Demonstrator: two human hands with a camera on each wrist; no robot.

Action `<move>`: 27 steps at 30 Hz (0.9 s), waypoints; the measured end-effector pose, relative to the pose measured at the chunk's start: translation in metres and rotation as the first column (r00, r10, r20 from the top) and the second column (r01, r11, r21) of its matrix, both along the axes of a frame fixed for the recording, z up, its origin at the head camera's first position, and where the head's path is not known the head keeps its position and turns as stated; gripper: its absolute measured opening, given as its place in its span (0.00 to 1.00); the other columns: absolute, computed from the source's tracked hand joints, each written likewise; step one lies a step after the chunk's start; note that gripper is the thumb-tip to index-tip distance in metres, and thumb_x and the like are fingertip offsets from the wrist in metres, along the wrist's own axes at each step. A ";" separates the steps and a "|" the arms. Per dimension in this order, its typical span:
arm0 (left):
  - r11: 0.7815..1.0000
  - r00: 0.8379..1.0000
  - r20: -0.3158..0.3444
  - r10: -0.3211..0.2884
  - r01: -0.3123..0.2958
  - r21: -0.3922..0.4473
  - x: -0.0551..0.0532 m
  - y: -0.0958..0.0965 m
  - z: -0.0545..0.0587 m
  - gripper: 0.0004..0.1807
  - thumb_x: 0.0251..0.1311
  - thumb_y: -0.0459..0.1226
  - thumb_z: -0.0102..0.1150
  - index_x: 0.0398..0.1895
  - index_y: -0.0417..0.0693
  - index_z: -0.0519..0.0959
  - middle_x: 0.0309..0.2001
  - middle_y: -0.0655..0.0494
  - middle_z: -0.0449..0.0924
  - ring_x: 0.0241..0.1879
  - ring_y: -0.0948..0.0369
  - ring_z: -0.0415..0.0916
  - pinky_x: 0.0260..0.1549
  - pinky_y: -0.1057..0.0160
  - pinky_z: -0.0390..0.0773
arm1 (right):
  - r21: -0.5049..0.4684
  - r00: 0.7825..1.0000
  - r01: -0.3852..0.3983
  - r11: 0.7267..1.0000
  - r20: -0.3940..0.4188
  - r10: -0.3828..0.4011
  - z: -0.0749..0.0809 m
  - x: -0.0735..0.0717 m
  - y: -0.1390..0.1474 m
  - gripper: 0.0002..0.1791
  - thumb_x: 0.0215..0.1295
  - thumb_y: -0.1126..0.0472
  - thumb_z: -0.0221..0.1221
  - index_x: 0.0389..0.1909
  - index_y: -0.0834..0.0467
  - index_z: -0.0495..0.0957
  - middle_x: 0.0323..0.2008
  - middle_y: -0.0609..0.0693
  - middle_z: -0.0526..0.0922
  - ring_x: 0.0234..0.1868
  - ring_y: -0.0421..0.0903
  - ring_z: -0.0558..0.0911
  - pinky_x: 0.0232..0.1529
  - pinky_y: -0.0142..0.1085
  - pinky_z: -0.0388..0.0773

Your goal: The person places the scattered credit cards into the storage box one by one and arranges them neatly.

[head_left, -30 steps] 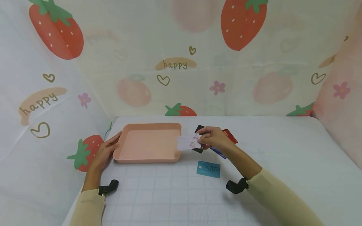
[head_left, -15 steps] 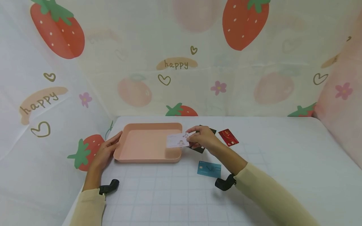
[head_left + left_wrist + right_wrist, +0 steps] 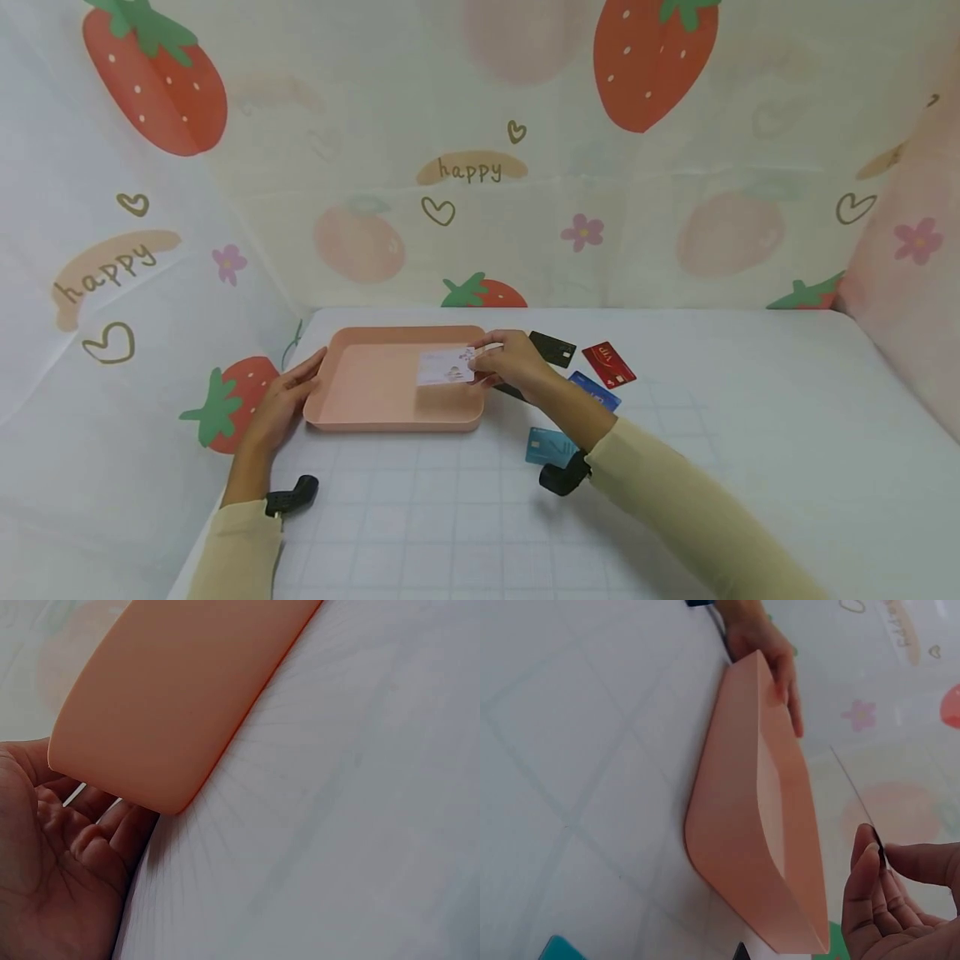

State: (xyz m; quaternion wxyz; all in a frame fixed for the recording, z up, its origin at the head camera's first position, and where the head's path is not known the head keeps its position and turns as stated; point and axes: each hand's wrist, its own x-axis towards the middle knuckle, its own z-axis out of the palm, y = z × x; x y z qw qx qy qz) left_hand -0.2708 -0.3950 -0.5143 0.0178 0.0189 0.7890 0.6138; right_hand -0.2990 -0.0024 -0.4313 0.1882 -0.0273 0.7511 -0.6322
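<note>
My right hand [image 3: 510,367] pinches a white card [image 3: 438,367] with a small printed picture between thumb and fingers. Held above the right part of a shallow pink tray [image 3: 375,427], the card casts a shadow on the tray floor. Seen from the right wrist, the card is nearly edge-on at the fingertips [image 3: 868,851], higher than the tray rim. My left hand [image 3: 281,408] holds the tray by its left side, thumb at the rim and fingers along the outer wall. The left wrist view shows the palm close beside the tray's corner.
Right of the tray lie a black card [image 3: 552,349], a red VIP card [image 3: 609,365] and a blue card [image 3: 597,393]. Another dark card [image 3: 513,392] is partly hidden under my right hand. A teal card [image 3: 547,446] lies nearer, partly behind the wrist camera [image 3: 564,477].
My right hand has carried the white card leftward from the tray's right edge to over its inside, uncovering more of the black, red and blue cards. The left hand stays at the tray.
</note>
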 end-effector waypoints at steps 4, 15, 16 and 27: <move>1.000 1.000 0.004 -0.001 0.001 0.005 0.000 0.001 0.000 0.29 0.79 0.41 0.45 0.80 0.55 0.58 0.80 0.54 0.52 0.79 0.53 0.49 0.58 0.79 0.67 | -0.007 1.000 -0.003 1.000 -0.017 0.003 -0.001 -0.004 -0.008 0.16 0.66 0.67 0.65 0.54 0.62 0.81 0.35 0.57 0.88 0.31 0.50 0.88 0.38 0.39 0.86; 0.999 1.000 -0.004 -0.017 0.017 0.031 0.001 0.001 0.003 0.30 0.78 0.39 0.47 0.80 0.52 0.57 0.80 0.51 0.51 0.79 0.52 0.49 0.58 0.78 0.68 | -0.068 1.000 0.002 0.998 -0.013 -0.003 -0.004 -0.011 -0.028 0.16 0.63 0.71 0.65 0.52 0.66 0.81 0.38 0.59 0.87 0.28 0.48 0.87 0.30 0.34 0.84; 0.999 1.000 -0.003 -0.015 0.015 0.029 0.002 0.000 0.003 0.30 0.78 0.39 0.46 0.80 0.52 0.57 0.80 0.51 0.51 0.79 0.53 0.49 0.58 0.79 0.68 | -0.073 1.000 -0.002 0.997 -0.015 0.001 -0.005 -0.012 -0.030 0.16 0.63 0.72 0.64 0.52 0.66 0.81 0.38 0.60 0.86 0.28 0.48 0.87 0.30 0.34 0.84; 1.000 1.000 -0.011 -0.019 0.019 0.009 0.001 0.001 0.001 0.29 0.79 0.39 0.45 0.80 0.51 0.57 0.79 0.51 0.52 0.78 0.55 0.52 0.57 0.79 0.68 | -0.087 1.000 -0.014 0.996 -0.006 0.014 -0.011 -0.019 -0.041 0.16 0.62 0.74 0.64 0.51 0.69 0.80 0.36 0.60 0.86 0.25 0.47 0.86 0.29 0.35 0.85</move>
